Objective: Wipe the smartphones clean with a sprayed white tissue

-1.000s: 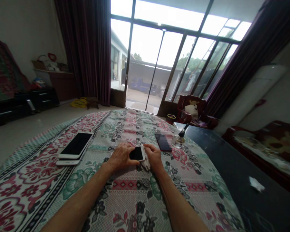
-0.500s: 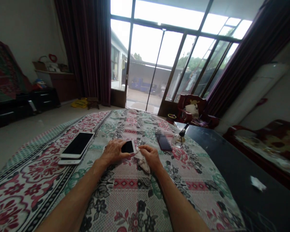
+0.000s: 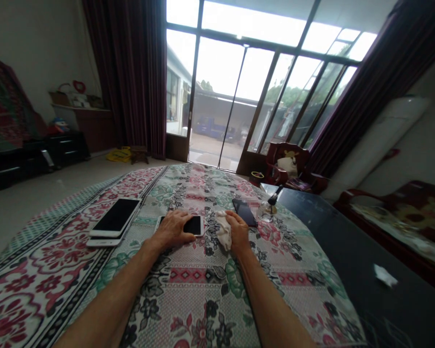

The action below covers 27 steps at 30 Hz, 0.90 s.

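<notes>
Flowered tablecloth [image 3: 203, 314] is covering the surface, glass doors [image 3: 221, 106] are letting daylight in behind. I'm seeing one white phone [image 3: 194, 225] lying flat on it, screen up, mid-table, long axis running left to right; its uncovered short end is pointing toward the right hand [image 3: 239, 233]. Top or bottom end, I can't tell. Left hand [image 3: 172, 229] is lying across the phone's left part, holding it, thumb along the near edge; fingertips are partly hidden. Right hand is pinching a rag [image 3: 224, 233], fingers narrow, and keeping well clear of the phone. Dark slab [image 3: 243, 211] is lying just beyond the right hand, partly blurred. Off left, two stacked phones [image 3: 116, 215] are lying with long axes slanting away rightward. White scrap [image 3: 385, 275] is sitting on the black table [image 3: 333, 237], far right.
</notes>
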{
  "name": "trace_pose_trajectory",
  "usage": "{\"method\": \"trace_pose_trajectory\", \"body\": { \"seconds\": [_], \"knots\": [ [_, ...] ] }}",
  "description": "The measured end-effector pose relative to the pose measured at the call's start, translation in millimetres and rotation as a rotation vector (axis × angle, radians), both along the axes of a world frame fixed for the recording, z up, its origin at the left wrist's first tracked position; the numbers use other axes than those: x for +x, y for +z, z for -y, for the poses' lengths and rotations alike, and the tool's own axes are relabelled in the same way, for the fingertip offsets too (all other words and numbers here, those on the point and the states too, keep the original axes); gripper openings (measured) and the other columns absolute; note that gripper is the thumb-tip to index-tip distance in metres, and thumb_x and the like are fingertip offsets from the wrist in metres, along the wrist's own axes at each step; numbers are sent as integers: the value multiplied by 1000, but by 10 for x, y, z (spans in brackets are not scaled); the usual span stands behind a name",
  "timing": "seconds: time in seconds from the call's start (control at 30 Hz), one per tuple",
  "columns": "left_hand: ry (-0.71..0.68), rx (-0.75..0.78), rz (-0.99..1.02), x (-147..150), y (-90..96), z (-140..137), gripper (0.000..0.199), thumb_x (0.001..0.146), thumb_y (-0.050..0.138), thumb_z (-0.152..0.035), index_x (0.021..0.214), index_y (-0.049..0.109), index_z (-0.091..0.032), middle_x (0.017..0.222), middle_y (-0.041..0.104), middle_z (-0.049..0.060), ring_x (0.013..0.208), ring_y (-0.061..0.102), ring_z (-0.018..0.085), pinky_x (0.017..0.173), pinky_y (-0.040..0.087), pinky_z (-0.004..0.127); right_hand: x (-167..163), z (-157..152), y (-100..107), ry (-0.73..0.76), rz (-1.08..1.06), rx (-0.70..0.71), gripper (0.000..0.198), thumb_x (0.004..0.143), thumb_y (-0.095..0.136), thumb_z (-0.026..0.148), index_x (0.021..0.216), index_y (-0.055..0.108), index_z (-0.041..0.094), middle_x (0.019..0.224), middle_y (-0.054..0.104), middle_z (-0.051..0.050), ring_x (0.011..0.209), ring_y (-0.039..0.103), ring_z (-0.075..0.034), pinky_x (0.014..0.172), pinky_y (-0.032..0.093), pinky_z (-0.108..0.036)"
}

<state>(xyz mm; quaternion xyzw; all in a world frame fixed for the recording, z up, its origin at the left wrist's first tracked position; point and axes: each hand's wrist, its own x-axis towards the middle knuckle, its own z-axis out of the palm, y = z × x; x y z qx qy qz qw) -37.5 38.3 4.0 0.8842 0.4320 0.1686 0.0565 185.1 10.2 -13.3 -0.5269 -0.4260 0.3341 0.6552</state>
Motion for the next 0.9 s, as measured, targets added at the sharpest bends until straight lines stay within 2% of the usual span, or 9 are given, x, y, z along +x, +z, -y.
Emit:
{"method": "trace_pose_trajectory", "body": {
  "seconds": [0.17,0.27,0.33,0.4,0.47,0.5,0.6,0.67,0.9],
  "knots": [
    [-122,3,-24,37,25,33,60,73,67,-35,130,51,-28,146,43,7,133,37,29,108,23,50,-60,-1,-39,29,-92,-59,39,62,66,45,88,72,16,62,65,-2,55,57,-18,52,44,-28],
    [-74,-7,12,-60,74,-20,64,72,64,-31,134,48,-27,151,35,8,136,34,27,110,24,45,-85,2,-53,36,-72,-53,39,62,67,45,89,72,17,64,66,-2,56,58,-18,51,44,-27],
    [15,-14,62,-188,103,-93,62,73,61,-29,134,49,-25,150,37,8,134,39,25,108,30,38,-95,-2,-66,44,-65,-55,39,63,67,44,90,71,17,66,67,-2,56,59,-17,50,44,-26],
    [183,-32,92,-340,116,-172,53,76,54,-25,129,55,-20,141,50,9,123,51,23,102,37,32,-106,-9,-80,63,-68,-71,39,63,67,43,92,70,17,67,67,-2,55,58,-17,49,44,-26],
    [448,-102,54,-479,109,-235,47,79,46,-21,124,60,-16,120,66,12,106,62,24,90,44,30,-118,-17,-90,78,-77,-86,38,64,67,41,93,69,17,67,67,-2,54,58,-16,49,44,-26],
    [514,-150,14,-531,98,-255,43,78,45,-20,116,65,-16,110,70,11,100,64,24,85,45,29,-125,-20,-94,77,-75,-86,38,64,66,41,93,69,17,68,68,-2,55,58,-16,49,44,-26],
    [546,-224,-39,-599,53,-274,27,73,48,-18,81,73,-15,83,74,12,84,67,26,70,46,29,-151,-23,-98,93,-37,-89,36,64,66,39,92,69,17,71,69,-2,58,59,-17,51,45,-26],
    [534,-244,-39,-582,28,-265,22,70,50,-16,70,72,-14,74,72,13,76,68,25,64,45,28,-172,-21,-99,144,-16,-116,35,63,66,37,91,69,17,72,69,-2,58,60,-17,51,45,-26],
    [513,-268,25,-480,34,-243,22,70,51,-13,69,73,-17,69,72,10,74,67,23,63,43,27,-192,4,-59,293,131,-188,26,64,61,29,86,70,18,73,70,-1,60,60,-16,52,44,-25]
  ]
}}
